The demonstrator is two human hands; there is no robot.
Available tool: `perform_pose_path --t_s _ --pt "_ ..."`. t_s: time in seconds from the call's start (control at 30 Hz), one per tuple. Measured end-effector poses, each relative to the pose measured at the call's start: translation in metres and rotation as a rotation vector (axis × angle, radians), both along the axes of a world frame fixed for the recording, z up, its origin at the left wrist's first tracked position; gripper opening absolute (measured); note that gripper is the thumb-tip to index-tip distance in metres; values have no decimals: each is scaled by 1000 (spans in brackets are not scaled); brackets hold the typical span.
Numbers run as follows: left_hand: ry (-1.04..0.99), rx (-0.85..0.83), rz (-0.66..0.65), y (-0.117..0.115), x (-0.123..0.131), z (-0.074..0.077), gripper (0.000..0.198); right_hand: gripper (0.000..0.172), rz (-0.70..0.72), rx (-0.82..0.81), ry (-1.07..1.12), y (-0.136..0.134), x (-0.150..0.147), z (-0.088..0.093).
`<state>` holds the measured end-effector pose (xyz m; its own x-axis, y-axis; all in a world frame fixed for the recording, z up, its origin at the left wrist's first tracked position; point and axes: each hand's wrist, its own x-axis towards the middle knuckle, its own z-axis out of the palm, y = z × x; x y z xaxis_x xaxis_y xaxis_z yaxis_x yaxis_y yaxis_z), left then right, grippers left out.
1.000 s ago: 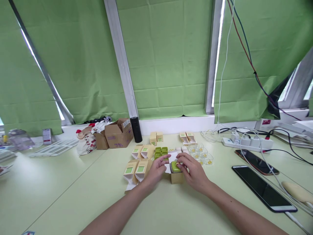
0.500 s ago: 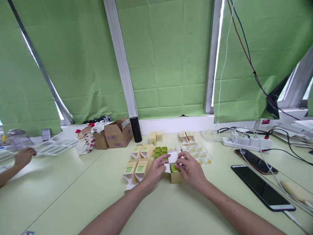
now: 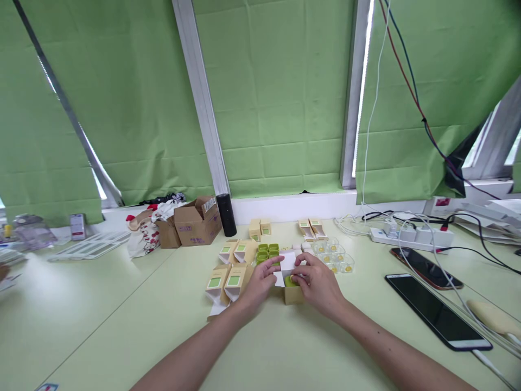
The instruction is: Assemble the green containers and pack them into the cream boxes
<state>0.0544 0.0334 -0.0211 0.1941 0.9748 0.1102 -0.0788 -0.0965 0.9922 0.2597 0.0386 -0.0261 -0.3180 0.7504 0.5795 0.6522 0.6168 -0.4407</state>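
A small kraft box stands with its white top flap raised. Inside it sits a green square container, lower than the box rim in part. My right hand pinches the container's right side from above, fingertips closed on it. On the box's left, my left hand has its fingers stretched out and apart, close to the white side flap; whether it touches is unclear. Several green containers stand behind my left hand, and clear cups with yellow centres lie behind my right.
Left of my hands are several kraft boxes with green labels. A cardboard carton and a black cylinder stand at the back. To the right lie phones, cables and a power strip. Another person's hand shows at the left edge.
The green container has sunk a little deeper into the box with my right hand's fingertips. My left hand is almost unmoved. At far left, the other person's hand has drawn back almost out of view.
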Motion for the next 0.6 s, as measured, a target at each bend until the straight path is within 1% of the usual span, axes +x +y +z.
perform_pose_path --t_s 0.2,0.27,0.37,0.47,0.6 --pt "-9 -13 -2 -2 1 4 69 22 59 7 89 2 2 -6" --pt "-12 -16 0 -2 1 3 70 22 100 -5 168 3 3 -8" --pt "-2 -24 21 -2 0 2 71 22 140 -51 344 7 6 -10" --pt "-10 -41 11 -1 0 1 71 19 129 -121 502 12 9 -12" --pt "-17 -57 15 0 0 1 71 17 67 -249 645 19 11 -15"
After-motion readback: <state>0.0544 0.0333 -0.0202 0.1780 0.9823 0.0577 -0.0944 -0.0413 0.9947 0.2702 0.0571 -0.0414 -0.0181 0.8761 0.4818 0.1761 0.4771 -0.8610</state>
